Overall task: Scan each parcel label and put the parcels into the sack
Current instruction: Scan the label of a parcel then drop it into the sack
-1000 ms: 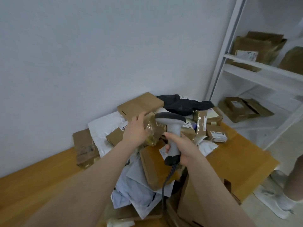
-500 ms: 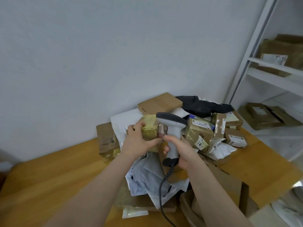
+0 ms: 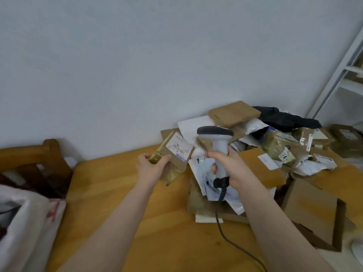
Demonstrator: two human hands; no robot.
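My left hand [image 3: 152, 167] grips a small taped cardboard parcel [image 3: 173, 154] by its lower left end, held above the wooden table [image 3: 117, 193]; its white label faces me. My right hand [image 3: 229, 169] grips the handle of a grey and white barcode scanner [image 3: 216, 142], whose dark head points left toward the parcel. The scanner's cable [image 3: 235, 246] trails down over the table. A heap of parcels [image 3: 275, 146], brown boxes with white and black mailers, lies behind and to the right. The white sack [image 3: 25, 228] sits at the lower left.
A wooden chair back [image 3: 39, 152] stands at the left by the wall. A white metal shelf [image 3: 341, 75] rises at the right edge. An open cardboard box [image 3: 314, 213] lies at the table's right front.
My left hand has lifted the parcel off the heap and carried it left, turning its label up. The view has swung left, bringing the sack and chair into sight.
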